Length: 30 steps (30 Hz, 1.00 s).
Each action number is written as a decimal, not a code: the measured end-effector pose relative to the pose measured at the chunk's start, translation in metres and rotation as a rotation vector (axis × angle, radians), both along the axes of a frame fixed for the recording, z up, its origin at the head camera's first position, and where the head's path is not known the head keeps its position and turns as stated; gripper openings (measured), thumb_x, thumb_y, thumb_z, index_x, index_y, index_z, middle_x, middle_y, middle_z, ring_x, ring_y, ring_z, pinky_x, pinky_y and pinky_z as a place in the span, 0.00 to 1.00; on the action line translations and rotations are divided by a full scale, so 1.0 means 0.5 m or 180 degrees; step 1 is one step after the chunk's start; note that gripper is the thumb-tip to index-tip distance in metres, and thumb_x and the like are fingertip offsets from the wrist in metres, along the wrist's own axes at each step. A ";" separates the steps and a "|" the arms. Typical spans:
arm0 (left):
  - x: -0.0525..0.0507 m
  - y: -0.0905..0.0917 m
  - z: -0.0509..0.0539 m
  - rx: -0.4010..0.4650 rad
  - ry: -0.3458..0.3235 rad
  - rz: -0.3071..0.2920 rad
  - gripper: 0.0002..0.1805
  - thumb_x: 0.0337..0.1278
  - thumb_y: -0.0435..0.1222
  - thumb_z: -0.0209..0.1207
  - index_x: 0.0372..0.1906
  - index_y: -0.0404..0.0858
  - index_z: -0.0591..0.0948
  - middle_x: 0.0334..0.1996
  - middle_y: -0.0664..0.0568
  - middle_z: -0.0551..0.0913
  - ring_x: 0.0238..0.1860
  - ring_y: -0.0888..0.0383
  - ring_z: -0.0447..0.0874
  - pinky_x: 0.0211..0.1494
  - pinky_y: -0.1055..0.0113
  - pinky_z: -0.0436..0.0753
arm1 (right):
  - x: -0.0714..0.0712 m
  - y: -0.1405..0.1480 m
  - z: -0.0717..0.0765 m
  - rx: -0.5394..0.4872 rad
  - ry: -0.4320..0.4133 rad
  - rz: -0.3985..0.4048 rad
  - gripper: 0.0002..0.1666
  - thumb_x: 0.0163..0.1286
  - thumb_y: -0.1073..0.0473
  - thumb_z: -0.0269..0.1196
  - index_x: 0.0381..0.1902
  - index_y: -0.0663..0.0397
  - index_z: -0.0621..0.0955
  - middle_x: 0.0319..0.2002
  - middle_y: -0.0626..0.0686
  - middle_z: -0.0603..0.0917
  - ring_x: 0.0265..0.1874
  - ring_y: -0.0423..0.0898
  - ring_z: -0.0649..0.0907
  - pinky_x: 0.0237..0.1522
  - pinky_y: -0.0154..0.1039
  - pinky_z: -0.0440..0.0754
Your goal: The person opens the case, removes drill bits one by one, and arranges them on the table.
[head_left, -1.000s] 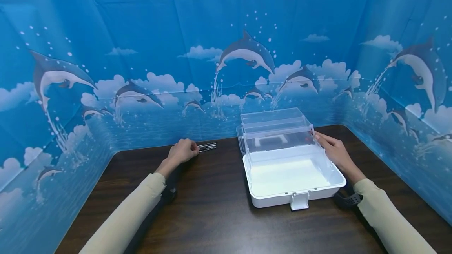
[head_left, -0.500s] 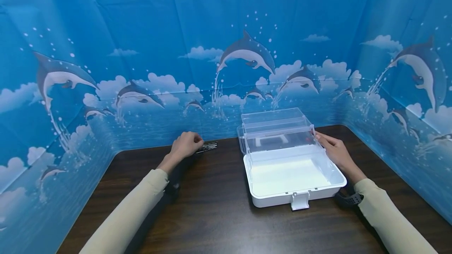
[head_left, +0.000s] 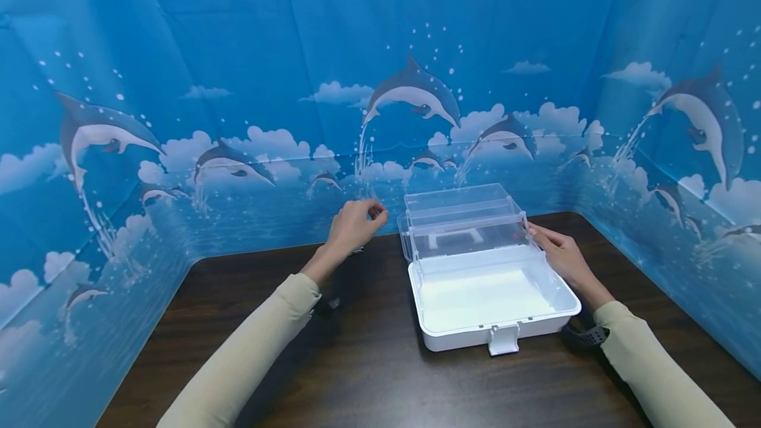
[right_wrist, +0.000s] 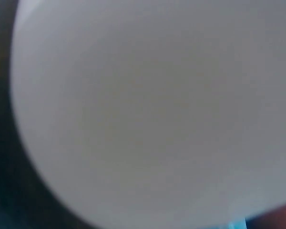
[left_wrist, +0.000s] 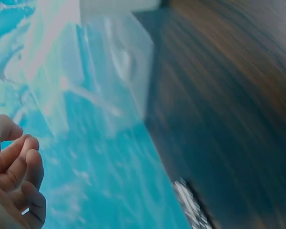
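A white plastic storage box (head_left: pixel 484 296) stands with its clear lid and trays (head_left: pixel 464 223) raised at the back. My right hand (head_left: pixel 561 253) grips the box's raised clear part at its right edge, thumb in front. The right wrist view holds mostly the blurred white box wall (right_wrist: pixel 148 109). My left hand (head_left: pixel 355 224) hovers left of the lid, above the table, thumb and index fingertips together and the other fingers curled. Whether something small is pinched there is hidden. Below it lie several thin silvery rods (left_wrist: pixel 190 205), blurred, mostly hidden in the head view (head_left: pixel 357 251).
The dark wood table (head_left: pixel 357 362) reaches back to a blue dolphin-print curtain (head_left: pixel 267 84), which also rises at both sides. A white latch (head_left: pixel 503 339) hangs down at the box's front. A dark band (head_left: pixel 585 335) is on the right wrist.
My left hand has left the silvery rods' near end, rising and moving right toward the box's lid. The right hand and the box stay where they were.
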<state>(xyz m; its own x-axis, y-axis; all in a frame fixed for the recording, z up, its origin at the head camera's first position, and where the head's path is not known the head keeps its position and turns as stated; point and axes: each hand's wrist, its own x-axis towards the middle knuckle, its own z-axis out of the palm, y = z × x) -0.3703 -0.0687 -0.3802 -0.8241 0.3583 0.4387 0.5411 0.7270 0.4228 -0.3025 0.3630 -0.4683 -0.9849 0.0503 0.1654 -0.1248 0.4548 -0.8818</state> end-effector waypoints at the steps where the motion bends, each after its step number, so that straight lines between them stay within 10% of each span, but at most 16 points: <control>1: 0.003 0.012 0.007 0.0026 0.0013 -0.0066 0.12 0.74 0.45 0.58 0.47 0.45 0.88 0.31 0.58 0.84 0.18 0.56 0.71 0.19 0.62 0.66 | 0.000 0.001 0.000 0.0010 -0.0001 -0.0006 0.44 0.78 0.31 0.49 0.78 0.54 0.65 0.67 0.68 0.73 0.72 0.70 0.62 0.63 0.72 0.62; 17: -0.013 0.153 0.054 -0.0488 -0.0466 -0.1129 0.16 0.77 0.44 0.56 0.53 0.41 0.87 0.38 0.57 0.86 0.27 0.65 0.78 0.30 0.64 0.74 | -0.004 -0.002 -0.003 -0.0016 0.0029 -0.0017 0.43 0.78 0.32 0.49 0.77 0.55 0.66 0.71 0.66 0.68 0.73 0.69 0.61 0.63 0.71 0.62; 24: -0.017 0.185 0.051 -0.0462 -0.0826 -0.1295 0.22 0.80 0.47 0.51 0.37 0.41 0.91 0.42 0.54 0.89 0.11 0.59 0.52 0.22 0.64 0.60 | -0.004 -0.006 0.002 -0.0028 0.0014 0.0037 0.42 0.78 0.32 0.49 0.78 0.51 0.66 0.66 0.67 0.75 0.72 0.68 0.63 0.63 0.72 0.62; 30: -0.017 0.199 0.042 -0.0456 -0.0846 -0.1244 0.29 0.80 0.48 0.50 0.18 0.45 0.85 0.46 0.55 0.88 0.09 0.60 0.50 0.18 0.66 0.56 | -0.001 0.001 -0.001 -0.0049 -0.0019 0.0008 0.43 0.78 0.31 0.49 0.78 0.51 0.66 0.65 0.67 0.76 0.72 0.68 0.64 0.62 0.72 0.63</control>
<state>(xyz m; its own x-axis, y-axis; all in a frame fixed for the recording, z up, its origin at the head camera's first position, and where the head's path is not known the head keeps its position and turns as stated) -0.3790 0.0310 -0.3591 -0.6928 0.7042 0.1553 0.6718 0.5521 0.4938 -0.3032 0.3635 -0.4687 -0.9861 0.0503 0.1586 -0.1206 0.4407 -0.8895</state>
